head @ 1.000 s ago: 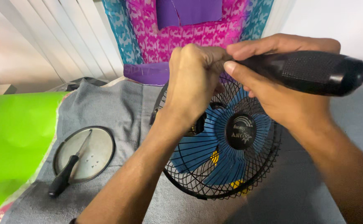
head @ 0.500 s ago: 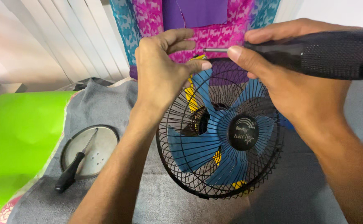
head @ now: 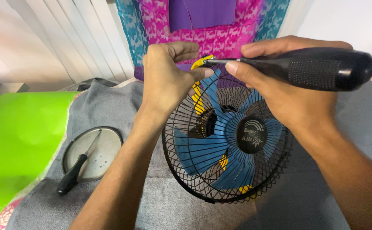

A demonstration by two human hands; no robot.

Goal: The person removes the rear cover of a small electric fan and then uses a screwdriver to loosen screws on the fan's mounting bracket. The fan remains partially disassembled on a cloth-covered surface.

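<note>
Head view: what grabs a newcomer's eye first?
The small fan, blue blades behind a black wire guard, lies mid-frame on a grey cloth. At its top rim the right hand aims a black-handled screwdriver while the left hand pinches beside the tip. At left, a second screwdriver rests across a round metal lid.

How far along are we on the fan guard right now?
Done: some small screws lie on the round metal lid, beside a spare black-handled screwdriver.
In hand: the right hand aims the black powered screwdriver at the yellow clip on the rim, steadied by the left hand.
Left: the black wire guard still covers the blue blades.
</note>
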